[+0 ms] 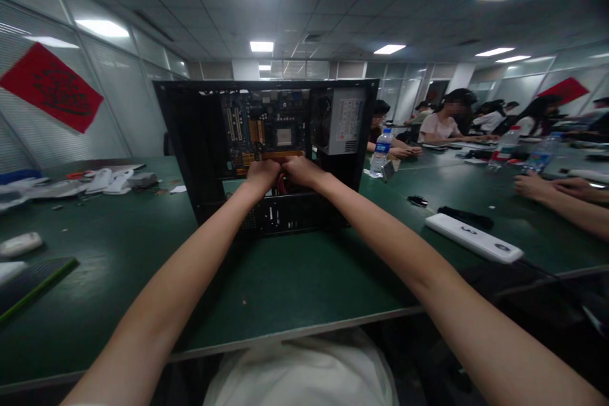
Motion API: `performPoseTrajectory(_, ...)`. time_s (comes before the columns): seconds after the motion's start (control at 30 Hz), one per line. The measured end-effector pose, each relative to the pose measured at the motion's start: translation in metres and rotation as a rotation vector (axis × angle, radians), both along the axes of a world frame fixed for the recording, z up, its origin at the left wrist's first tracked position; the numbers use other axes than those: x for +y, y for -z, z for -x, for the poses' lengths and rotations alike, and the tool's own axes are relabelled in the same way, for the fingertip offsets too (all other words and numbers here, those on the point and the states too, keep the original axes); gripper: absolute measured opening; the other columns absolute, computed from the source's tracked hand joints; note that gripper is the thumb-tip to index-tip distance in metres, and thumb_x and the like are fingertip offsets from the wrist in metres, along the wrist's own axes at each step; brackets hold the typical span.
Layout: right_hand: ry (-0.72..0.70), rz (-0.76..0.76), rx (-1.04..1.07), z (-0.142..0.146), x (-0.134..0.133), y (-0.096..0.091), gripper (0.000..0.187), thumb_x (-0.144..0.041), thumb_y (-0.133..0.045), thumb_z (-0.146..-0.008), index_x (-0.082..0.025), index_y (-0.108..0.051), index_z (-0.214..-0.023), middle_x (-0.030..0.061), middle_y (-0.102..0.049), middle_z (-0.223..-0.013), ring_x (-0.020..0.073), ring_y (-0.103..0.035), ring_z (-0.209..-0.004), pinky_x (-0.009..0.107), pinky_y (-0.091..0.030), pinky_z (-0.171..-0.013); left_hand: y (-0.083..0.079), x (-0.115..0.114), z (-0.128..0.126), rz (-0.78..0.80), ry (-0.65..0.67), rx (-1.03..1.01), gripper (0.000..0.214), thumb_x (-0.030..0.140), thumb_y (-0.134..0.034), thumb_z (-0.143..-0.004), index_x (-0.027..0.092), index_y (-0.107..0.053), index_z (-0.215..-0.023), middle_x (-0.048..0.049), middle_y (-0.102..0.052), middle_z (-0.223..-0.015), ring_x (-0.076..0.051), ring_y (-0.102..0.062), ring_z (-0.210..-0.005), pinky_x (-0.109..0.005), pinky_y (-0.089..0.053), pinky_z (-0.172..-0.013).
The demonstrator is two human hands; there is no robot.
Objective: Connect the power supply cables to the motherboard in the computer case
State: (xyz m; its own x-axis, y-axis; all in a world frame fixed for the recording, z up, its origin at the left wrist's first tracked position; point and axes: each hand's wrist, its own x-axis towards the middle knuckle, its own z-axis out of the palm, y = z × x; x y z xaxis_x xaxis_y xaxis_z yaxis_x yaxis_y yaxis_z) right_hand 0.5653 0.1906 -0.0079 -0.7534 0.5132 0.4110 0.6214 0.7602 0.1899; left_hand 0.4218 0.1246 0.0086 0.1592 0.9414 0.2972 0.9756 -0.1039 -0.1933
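Note:
A black computer case point(354, 193) stands on the table with its open side facing me. Inside it are a motherboard point(297, 115), with a pale square chip near its middle, and a silver power supply point(343, 119) at the upper right. Both hands reach into the case along the motherboard's lower edge, close together. My left hand point(263, 172) is closed, its fingertips hidden behind the knuckles. My right hand point(304, 171) is closed beside it, over orange slots. Reddish cables point(281, 183) show between and just below the hands. Whatever the fingers grip is hidden.
A green table point(304, 279) runs under the case. To the right are a white power strip point(473, 238), a water bottle point(380, 152) and another person's hands point(537, 187). White packaging and small parts point(114, 181) lie at left, near a white mouse point(21, 244).

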Motion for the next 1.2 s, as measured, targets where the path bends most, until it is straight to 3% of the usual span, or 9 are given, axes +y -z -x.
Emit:
performPoseTrajectory(0.3,0.076,-0.001,0.091,-0.011,0.002,0.002,0.024,-0.011,-0.06,-0.096,-0.008,-0.08,-0.11,0.0188,-0.073,-0.12,0.0276,-0.07,-0.112,0.033,-0.053,-0.096,-0.001,-0.002,0.003,-0.002,-0.002,-0.007,0.039,0.028,-0.047,-0.104,0.011,-0.077,-0.123,-0.0252,-0.074,-0.124,-0.04,-0.071,-0.118,-0.05,-0.057,-0.098)
performPoseTrajectory(0.53,-0.012,0.002,0.001,-0.004,0.005,0.001,0.027,-0.01,-0.057,-0.099,-0.008,-0.076,-0.117,0.0194,-0.07,-0.129,0.0268,-0.066,-0.122,0.033,-0.048,-0.104,-0.001,-0.004,0.004,0.001,0.002,-0.021,0.04,0.027,-0.044,-0.105,0.016,-0.076,-0.126,-0.0222,-0.073,-0.129,-0.038,-0.07,-0.12,-0.048,-0.056,-0.1)
performPoseTrajectory(1.03,0.025,-0.005,0.062,-0.004,-0.001,0.001,0.022,-0.013,-0.061,-0.098,-0.005,-0.072,-0.115,0.0215,-0.07,-0.127,0.0294,-0.068,-0.121,0.036,-0.05,-0.103,-0.002,-0.005,0.002,0.0,-0.014,-0.021,0.039,0.027,-0.048,-0.103,0.013,-0.076,-0.126,-0.0238,-0.073,-0.127,-0.038,-0.07,-0.119,-0.047,-0.055,-0.101)
performPoseTrajectory(1.2,0.034,0.032,0.083,-0.003,-0.001,0.0,0.026,-0.013,-0.06,-0.099,-0.006,-0.07,-0.122,0.0224,-0.068,-0.133,0.0292,-0.066,-0.126,0.035,-0.05,-0.105,-0.001,-0.003,0.002,-0.004,-0.009,-0.031,0.038,0.029,-0.049,-0.104,0.012,-0.077,-0.124,-0.0244,-0.073,-0.125,-0.039,-0.07,-0.12,-0.047,-0.055,-0.101)
